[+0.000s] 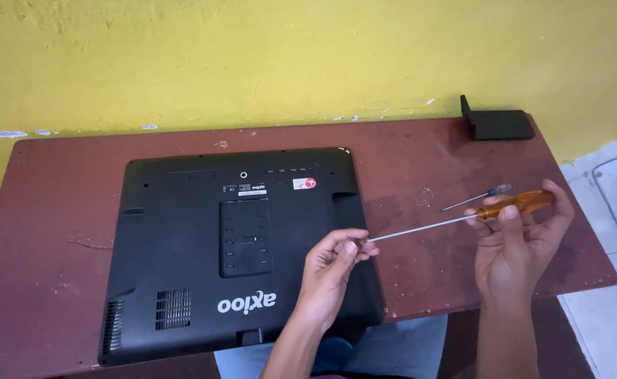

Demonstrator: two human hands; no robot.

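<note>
Soft, even daylight filled the scene, bright without glare. Shadows were faint. The view was sharp, its edges slightly bowed.

We hold our left hand (333, 263) raised with fingertips pinched together, while our right hand (519, 242) is curled palm-up, both forearms reaching forward.

Monitor (231, 253) lies face down on table (56, 210), left of centre. Both hands right of it: left hand (333, 263) over monitor's right edge, right hand (519, 242) further right, long screwdriver (463, 219) spanning between them. Small screwdriver (478, 196) just behind. Stand piece (496, 121) at far right corner, against wall (252, 56).
</note>
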